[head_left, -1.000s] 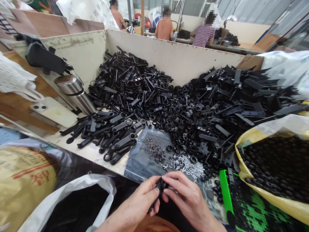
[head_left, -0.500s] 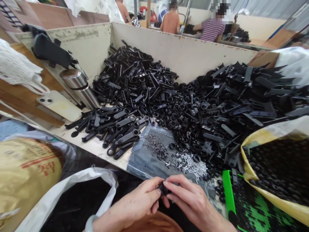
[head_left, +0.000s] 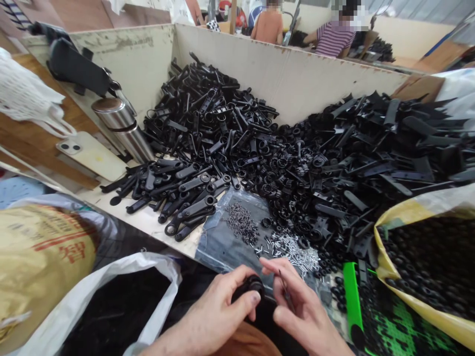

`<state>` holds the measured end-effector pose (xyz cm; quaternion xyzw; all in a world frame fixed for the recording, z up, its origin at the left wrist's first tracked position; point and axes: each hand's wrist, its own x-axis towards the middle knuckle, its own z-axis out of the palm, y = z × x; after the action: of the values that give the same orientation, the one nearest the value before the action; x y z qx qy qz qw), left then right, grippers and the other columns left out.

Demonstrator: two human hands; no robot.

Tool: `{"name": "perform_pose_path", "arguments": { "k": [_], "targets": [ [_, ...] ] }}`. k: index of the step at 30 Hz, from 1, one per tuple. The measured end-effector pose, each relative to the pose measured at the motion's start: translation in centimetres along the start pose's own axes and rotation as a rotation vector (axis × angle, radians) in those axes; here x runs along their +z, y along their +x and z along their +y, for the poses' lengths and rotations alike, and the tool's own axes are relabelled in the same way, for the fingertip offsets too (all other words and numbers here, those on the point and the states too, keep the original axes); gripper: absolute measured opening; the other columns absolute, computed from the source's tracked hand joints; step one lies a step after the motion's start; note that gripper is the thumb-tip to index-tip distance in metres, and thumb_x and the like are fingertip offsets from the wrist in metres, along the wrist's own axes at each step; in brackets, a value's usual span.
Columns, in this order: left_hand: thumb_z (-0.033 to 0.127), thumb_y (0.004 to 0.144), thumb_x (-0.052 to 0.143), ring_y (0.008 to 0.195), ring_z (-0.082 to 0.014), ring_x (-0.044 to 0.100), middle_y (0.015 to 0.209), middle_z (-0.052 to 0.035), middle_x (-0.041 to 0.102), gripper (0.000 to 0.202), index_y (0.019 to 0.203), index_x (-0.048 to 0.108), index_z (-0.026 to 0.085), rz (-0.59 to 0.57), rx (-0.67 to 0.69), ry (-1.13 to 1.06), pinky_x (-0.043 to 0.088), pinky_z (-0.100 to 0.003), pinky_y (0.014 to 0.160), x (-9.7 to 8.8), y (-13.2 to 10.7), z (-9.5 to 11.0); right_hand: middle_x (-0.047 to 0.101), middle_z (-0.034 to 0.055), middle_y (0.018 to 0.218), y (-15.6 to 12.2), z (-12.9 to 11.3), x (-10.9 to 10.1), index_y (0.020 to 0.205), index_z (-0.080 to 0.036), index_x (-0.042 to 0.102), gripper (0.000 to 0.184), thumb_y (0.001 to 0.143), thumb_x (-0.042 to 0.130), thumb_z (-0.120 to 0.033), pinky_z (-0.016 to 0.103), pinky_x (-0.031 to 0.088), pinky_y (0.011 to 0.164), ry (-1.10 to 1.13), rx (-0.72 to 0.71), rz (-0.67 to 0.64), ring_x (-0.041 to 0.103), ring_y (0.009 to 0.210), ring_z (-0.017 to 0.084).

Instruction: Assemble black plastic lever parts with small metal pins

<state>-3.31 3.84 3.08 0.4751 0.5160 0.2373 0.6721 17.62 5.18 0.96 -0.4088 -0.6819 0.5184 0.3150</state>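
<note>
Fingers and thumb of my left hand are wrapped round a black ring-shaped plastic part, partly hidden by the hand. Beside it on the right, my right hand grips a thin dark metal tool between its curled fingers; its exact kind does not show. The two hands are apart. Just beyond them, a grey plastic sheet bears a heap of silver pins and a pile of small dark metal pieces.
Long black handles with ringed ends lie at the left, below a steel flask and a phone. Large heaps of black parts fill the walled bench. Sacks and a green tray flank me. People sit beyond the wall.
My hands were together on the black part and have come apart. My right hand has drawn away to the right, and the thin tool now shows in it. The view has shifted slightly.
</note>
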Motion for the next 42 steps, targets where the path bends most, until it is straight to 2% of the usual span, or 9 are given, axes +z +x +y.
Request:
{"name": "perform_pose_path", "arguments": {
  "k": [4,9,12,14,17,23,28,36,42],
  "targets": [
    [0.033,0.095,0.056,0.088,-0.0241,0.064,0.103,-0.0038,0.076,0.033,0.125,0.069,0.03,0.07,0.087,0.125,0.043,-0.03,0.078,-0.3,-0.4,0.6,0.064,0.0029,0.092,0.6,0.5,2.3,0.118,-0.03,0.072,0.029,0.096,0.061,-0.046,0.025,0.055,0.066,0.049,0.083,0.178,0.062,0.074,0.016],
    [0.028,0.099,0.051,0.095,-0.0251,0.07,0.109,-0.0062,0.077,0.037,0.133,0.065,0.031,0.179,0.247,0.242,0.049,-0.031,0.085,-0.3,0.4,-0.9,0.071,0.0054,0.095,1.8,1.5,4.3,0.115,-0.024,0.073,0.038,0.093,0.062,-0.053,0.029,0.057,0.074,0.2,0.183,0.222,0.067,0.083,0.021],
    [0.019,0.097,0.046,0.105,-0.029,0.067,0.115,-0.0085,0.074,0.042,0.133,0.065,0.03,0.259,0.341,0.498,0.047,-0.044,0.101,-0.4,0.6,-1.8,0.072,0.0066,0.097,2.0,1.8,4.4,0.118,-0.022,0.072,0.045,0.091,0.064,-0.057,0.032,0.057,0.078,0.303,0.265,0.238,0.067,0.085,0.021],
    [0.015,0.095,0.043,0.118,-0.0297,0.061,0.129,-0.009,0.069,0.051,0.142,0.056,0.03,0.274,0.33,0.572,0.04,-0.053,0.11,-0.5,0.7,-2.2,0.073,0.0064,0.093,2.2,2.0,4.2,0.114,-0.021,0.074,0.046,0.088,0.069,-0.058,0.033,0.057,0.076,0.379,0.335,0.237,0.067,0.082,0.022],
    [0.017,0.091,0.05,0.132,-0.0265,0.052,0.143,-0.0104,0.058,0.06,0.15,0.04,0.026,0.224,0.155,0.319,0.036,-0.049,0.115,-1.0,1.0,-2.4,0.074,0.0063,0.093,2.6,2.0,3.8,0.113,-0.021,0.075,0.044,0.085,0.073,-0.055,0.034,0.056,0.078,0.4,0.37,0.198,0.068,0.084,0.023],
    [0.022,0.081,0.062,0.09,-0.0169,0.061,0.095,-0.0018,0.066,0.023,0.104,0.059,0.019,-0.029,-0.048,-0.149,0.048,-0.026,0.078,-2.1,1.5,-1.4,0.074,0.0067,0.102,3.5,1.7,2.6,0.114,-0.026,0.077,0.038,0.089,0.065,-0.052,0.038,0.052,0.087,0.195,0.32,0.076,0.066,0.091,0.025],
    [0.035,0.089,0.054,0.052,-0.0115,0.043,0.054,0.0094,0.05,0.043,0.127,0.05,0.015,0.008,-0.171,-0.173,0.038,-0.024,0.057,-1.8,1.3,-1.9,0.073,0.0056,0.095,4.1,1.5,2.1,0.114,-0.026,0.078,0.035,0.09,0.06,-0.045,0.045,0.041,0.104,0.08,0.28,0.047,0.063,0.102,0.027],
    [0.047,0.089,0.057,0.057,-0.0119,0.039,0.055,0.0098,0.048,0.086,0.155,0.019,0.005,0.076,-0.313,-0.226,0.031,-0.024,0.061,-1.4,0.9,-2.5,0.057,0.0002,0.077,4.4,1.8,2.2,0.118,-0.022,0.075,0.036,0.092,0.062,-0.044,0.03,0.048,0.072,0.045,0.227,-0.006,0.055,0.072,0.018],
    [0.065,0.088,0.051,0.052,-0.0124,0.04,0.053,0.0082,0.051,0.086,0.149,0.033,0.006,0.043,-0.287,-0.196,0.032,-0.024,0.055,-1.3,1.0,-2.7,0.054,-0.0007,0.078,3.7,1.7,2.5,0.115,-0.022,0.075,0.032,0.095,0.06,-0.043,0.027,0.045,0.069,-0.02,0.167,-0.02,0.055,0.073,0.016]
  ]
}}
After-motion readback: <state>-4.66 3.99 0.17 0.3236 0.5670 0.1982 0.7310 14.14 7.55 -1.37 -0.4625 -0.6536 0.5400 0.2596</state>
